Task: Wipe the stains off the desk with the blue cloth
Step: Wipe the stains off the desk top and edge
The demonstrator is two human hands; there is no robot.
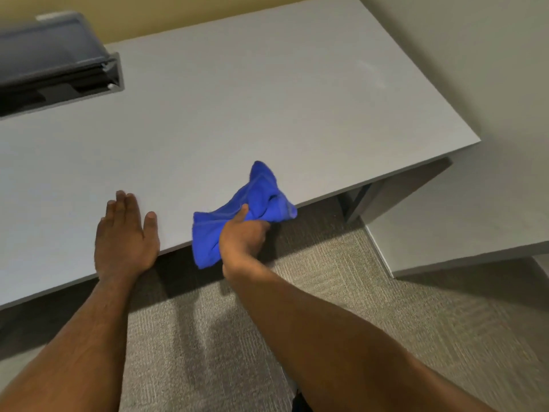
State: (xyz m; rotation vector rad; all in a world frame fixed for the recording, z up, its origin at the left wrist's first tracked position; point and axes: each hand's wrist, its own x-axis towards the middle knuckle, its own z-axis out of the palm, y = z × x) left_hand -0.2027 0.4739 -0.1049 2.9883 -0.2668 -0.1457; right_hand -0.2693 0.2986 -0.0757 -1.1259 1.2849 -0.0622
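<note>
The grey desk (252, 99) fills the upper half of the view. My right hand (242, 234) is shut on the bunched blue cloth (261, 194) at the desk's front edge; part of the cloth lies on the top and part hangs over the edge. My left hand (126, 237) lies flat, palm down, fingers together, on the desk near the front edge, left of the cloth. A faint pale smear (368, 68) shows on the far right of the desk top.
A dark open cable tray with a raised lid (56, 60) is set into the desk at the far left. A second grey surface (475, 221) stands lower to the right. Grey carpet (326, 292) lies below the desk edge.
</note>
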